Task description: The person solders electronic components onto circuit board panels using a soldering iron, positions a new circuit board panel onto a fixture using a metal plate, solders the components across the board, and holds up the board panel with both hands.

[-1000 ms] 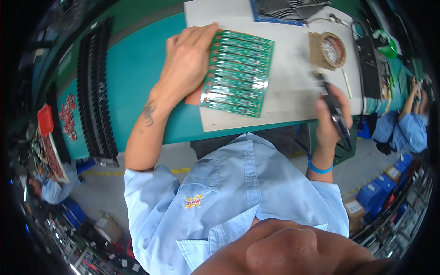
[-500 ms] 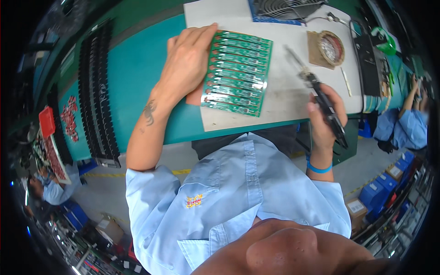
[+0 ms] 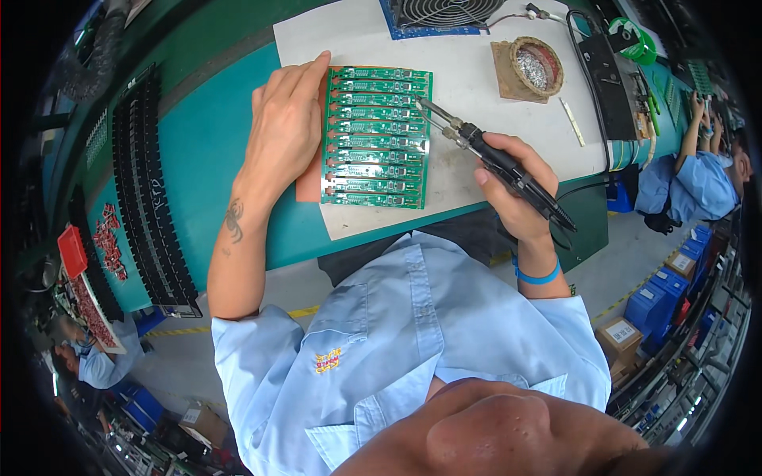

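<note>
A green circuit board panel [image 3: 377,136], split into several long narrow strips, lies on white paper. My left hand [image 3: 287,119] is closed along its left edge, with the index finger stretched to the far left corner; the thumb is hidden. An orange-brown pad [image 3: 309,184] shows under that hand beside the panel. In my right hand [image 3: 520,178] is a black-handled soldering iron [image 3: 500,163] with a thin metal guide beside its tip. The tip points left, at the panel's right side near the far end; whether it touches cannot be told.
A round tub [image 3: 537,70] with silvery bits stands on brown card at the far right, near a thin white stick [image 3: 571,121]. A fan [image 3: 444,14] sits at the far edge. Black slotted racks [image 3: 151,190] stand left. A co-worker [image 3: 694,182] sits farther right.
My right hand has swung the soldering iron left, from beside the panel to over its right edge. My left hand stays at the panel. The whole view has shifted and turned slightly.
</note>
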Tool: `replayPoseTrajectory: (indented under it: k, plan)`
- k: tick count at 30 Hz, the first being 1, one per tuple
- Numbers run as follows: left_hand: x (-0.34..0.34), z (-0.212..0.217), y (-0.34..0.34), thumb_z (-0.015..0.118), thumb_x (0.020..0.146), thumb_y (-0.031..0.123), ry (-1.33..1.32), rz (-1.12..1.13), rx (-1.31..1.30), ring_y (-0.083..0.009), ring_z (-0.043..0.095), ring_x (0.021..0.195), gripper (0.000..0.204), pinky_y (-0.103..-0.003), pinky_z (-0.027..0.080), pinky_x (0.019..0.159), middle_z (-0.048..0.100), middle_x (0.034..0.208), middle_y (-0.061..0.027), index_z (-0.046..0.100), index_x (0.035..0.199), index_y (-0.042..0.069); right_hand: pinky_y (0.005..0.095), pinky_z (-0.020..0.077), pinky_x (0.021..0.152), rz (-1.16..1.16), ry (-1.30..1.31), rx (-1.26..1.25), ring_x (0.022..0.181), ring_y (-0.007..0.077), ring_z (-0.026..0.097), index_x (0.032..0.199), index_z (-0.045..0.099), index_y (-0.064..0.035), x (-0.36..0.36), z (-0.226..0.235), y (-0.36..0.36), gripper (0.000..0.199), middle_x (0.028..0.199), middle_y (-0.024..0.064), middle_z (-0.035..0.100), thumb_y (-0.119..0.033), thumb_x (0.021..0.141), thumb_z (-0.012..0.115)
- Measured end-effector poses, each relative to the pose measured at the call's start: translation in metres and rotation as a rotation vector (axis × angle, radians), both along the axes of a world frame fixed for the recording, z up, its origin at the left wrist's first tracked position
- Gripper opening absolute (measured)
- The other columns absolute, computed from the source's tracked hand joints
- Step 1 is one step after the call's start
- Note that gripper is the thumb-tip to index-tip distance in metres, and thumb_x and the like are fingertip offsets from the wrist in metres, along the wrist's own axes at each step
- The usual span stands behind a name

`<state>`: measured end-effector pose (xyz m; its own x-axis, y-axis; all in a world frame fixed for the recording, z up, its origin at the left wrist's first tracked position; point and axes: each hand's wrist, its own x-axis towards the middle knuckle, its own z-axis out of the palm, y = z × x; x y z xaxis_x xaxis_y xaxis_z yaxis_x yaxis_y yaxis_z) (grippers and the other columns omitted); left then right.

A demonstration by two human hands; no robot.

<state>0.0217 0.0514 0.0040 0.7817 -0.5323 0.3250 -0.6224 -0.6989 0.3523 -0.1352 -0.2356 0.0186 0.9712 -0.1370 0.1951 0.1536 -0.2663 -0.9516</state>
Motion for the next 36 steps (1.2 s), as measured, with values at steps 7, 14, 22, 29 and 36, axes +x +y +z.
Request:
replayPoseTrajectory:
  k: [7,14,22,29,36]
  plan:
    - [-0.001,0.002,-0.001,0.059,0.092,-0.005,0.007,0.009,0.015,-0.0268,0.064,0.117,0.05,-0.039,0.045,0.099,0.072,0.126,-0.013,0.064,0.141,0.001,0.0255,0.0533,0.077,0.028,-0.041,-0.021,0.083,0.0165,0.069,0.128,0.071,0.0037,0.008,-0.006,-0.003,0.047,0.1,0.012,0.077,0.002,0.082,0.08]
    - [-0.001,0.003,0.0,0.059,0.093,-0.005,0.006,0.011,0.014,-0.0268,0.064,0.117,0.049,-0.039,0.045,0.099,0.072,0.125,-0.0135,0.064,0.141,0.001,0.0261,0.0537,0.076,0.034,-0.024,-0.043,0.082,0.0172,0.069,0.127,0.072,0.0039,0.012,-0.004,-0.004,0.046,0.101,0.0123,0.078,0.003,0.081,0.08]
    - [-0.002,0.004,-0.001,0.059,0.093,-0.005,0.009,0.014,0.028,-0.027,0.065,0.116,0.049,-0.038,0.045,0.099,0.073,0.123,-0.014,0.065,0.141,0.001,0.026,0.0548,0.077,0.06,-0.064,-0.091,0.082,0.0171,0.07,0.128,0.071,0.0034,0.014,-0.004,-0.006,0.048,0.099,0.0122,0.078,0.003,0.081,0.081]
    - [-0.001,0.004,-0.001,0.059,0.093,-0.005,0.0,0.014,0.024,-0.0269,0.065,0.117,0.049,-0.038,0.045,0.099,0.073,0.123,-0.0139,0.064,0.141,0.001,0.0261,0.0561,0.079,-0.035,-0.054,-0.027,0.085,0.0176,0.071,0.128,0.071,0.003,0.012,-0.001,-0.007,0.048,0.103,0.0127,0.079,0.004,0.081,0.08]
    - [-0.002,0.004,-0.001,0.059,0.092,-0.005,0.002,0.012,0.02,-0.0266,0.065,0.116,0.049,-0.038,0.045,0.099,0.073,0.123,-0.0139,0.064,0.141,0.001,0.026,0.0568,0.08,-0.018,-0.043,-0.04,0.087,0.0177,0.073,0.128,0.071,0.0031,0.02,-0.004,-0.005,0.048,0.104,0.0138,0.079,0.004,0.081,0.081]
